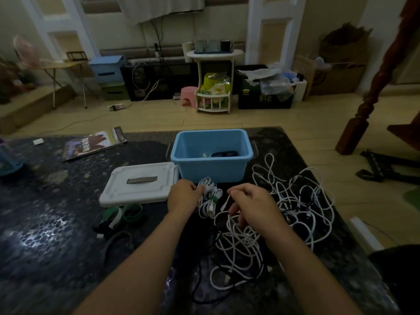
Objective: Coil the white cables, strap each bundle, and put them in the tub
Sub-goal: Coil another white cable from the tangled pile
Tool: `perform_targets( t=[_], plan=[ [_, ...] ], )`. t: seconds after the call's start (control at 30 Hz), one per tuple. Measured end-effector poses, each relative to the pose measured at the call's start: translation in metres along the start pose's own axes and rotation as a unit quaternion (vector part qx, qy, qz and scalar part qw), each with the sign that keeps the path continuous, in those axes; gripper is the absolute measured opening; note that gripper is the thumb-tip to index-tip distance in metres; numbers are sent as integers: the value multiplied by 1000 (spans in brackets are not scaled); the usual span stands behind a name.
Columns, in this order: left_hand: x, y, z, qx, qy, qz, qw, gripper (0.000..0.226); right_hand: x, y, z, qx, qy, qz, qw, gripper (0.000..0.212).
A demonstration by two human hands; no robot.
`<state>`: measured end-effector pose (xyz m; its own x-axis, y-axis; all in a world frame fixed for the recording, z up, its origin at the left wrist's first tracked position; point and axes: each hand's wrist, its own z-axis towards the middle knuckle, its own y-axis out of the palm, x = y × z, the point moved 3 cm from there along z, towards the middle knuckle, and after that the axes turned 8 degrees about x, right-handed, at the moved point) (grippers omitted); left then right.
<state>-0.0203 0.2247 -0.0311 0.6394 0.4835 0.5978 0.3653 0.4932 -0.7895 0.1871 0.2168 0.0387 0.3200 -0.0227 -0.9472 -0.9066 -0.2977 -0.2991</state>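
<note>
My left hand (183, 196) grips a coiled white cable bundle (208, 200) bound with a green strap, just in front of the blue tub (212, 171). My right hand (251, 206) pinches a loose white cable near its plug end (226, 203), with fingers curled around the strand. Below and right of my hands sprawls a tangle of loose white cables (295, 201), with more loops (236, 251) lying under my right wrist. Inside the tub lie a dark item and something small and white.
The tub's white lid (138, 185) lies left of the tub. Green and dark straps (127, 213) sit in front of the lid. A magazine (95, 145) lies at the table's far left. A black cable (200, 283) runs among the white ones. The dark table's right edge is close.
</note>
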Motion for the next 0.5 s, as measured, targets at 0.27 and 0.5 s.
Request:
perform_targets(
  t=[0.27, 0.5],
  plan=[
    [6, 24, 11, 10, 102, 142, 985, 48, 5, -6, 9, 9, -17, -51, 999, 15],
    [-2, 20, 11, -17, 86, 120, 989, 48, 7, -5, 4, 12, -84, -190, 978, 12]
  ],
)
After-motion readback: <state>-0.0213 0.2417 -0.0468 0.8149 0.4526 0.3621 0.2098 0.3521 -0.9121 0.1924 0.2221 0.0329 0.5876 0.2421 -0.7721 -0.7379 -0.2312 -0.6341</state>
